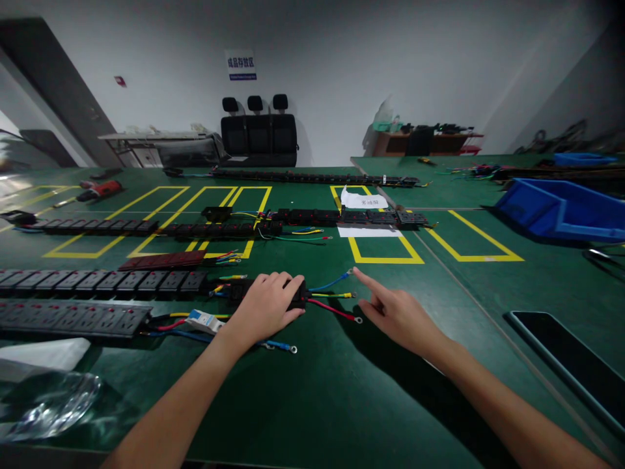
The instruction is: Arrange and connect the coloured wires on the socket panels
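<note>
My left hand (268,305) lies over a black block (299,294) at the end of a power strip, its fingers wrapped across the top and thumb along the near side. From the block's right end come a blue wire (332,283), a yellow-green wire (332,296) and a red wire (334,309), each tipped with a ring terminal. My right hand (395,316) has its index finger stretched out, the fingertip at the blue wire's ring terminal (350,271). Its thumb is apart from the index finger, and the other fingers are curled. Nothing shows between them.
Nearer me lies another black power strip (73,319) with a white breaker (204,321) on its wires. Farther back are more strips (312,218) and a paper sheet (364,198). At right are a blue bin (556,212) and a phone (571,365); clear plastic (49,404) lies front left.
</note>
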Motion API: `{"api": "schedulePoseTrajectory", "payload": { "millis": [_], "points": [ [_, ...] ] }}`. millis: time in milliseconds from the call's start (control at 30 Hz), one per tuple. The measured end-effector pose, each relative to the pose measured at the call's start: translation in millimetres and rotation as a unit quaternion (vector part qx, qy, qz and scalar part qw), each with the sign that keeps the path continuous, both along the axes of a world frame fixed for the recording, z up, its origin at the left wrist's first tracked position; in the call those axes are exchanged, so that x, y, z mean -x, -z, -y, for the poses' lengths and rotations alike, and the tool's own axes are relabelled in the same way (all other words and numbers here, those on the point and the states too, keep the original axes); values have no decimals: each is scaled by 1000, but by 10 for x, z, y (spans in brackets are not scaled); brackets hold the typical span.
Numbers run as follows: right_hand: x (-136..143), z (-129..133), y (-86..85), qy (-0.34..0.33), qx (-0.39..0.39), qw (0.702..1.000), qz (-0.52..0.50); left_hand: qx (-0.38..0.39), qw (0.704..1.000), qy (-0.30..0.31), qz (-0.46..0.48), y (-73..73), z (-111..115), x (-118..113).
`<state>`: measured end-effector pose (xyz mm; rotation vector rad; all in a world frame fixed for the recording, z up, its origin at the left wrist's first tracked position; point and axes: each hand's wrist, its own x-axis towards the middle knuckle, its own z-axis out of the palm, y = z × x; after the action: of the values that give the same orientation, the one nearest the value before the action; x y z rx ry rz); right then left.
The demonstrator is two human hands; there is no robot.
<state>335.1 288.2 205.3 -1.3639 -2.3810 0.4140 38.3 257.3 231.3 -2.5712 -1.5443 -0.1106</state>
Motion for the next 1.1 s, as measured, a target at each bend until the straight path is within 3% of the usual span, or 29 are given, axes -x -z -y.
{"api": "schedulePoseTrajectory", "payload": {
  "millis": [400,1100],
  "points": [
    [-31,12,3,-46,-28,997,-52,5,1000,-6,0,-4,-6,-20],
    [-50,-12,37,-16,-70,997,-33,4,1000,-2,-1,-11,-6,-10]
  ]
}}
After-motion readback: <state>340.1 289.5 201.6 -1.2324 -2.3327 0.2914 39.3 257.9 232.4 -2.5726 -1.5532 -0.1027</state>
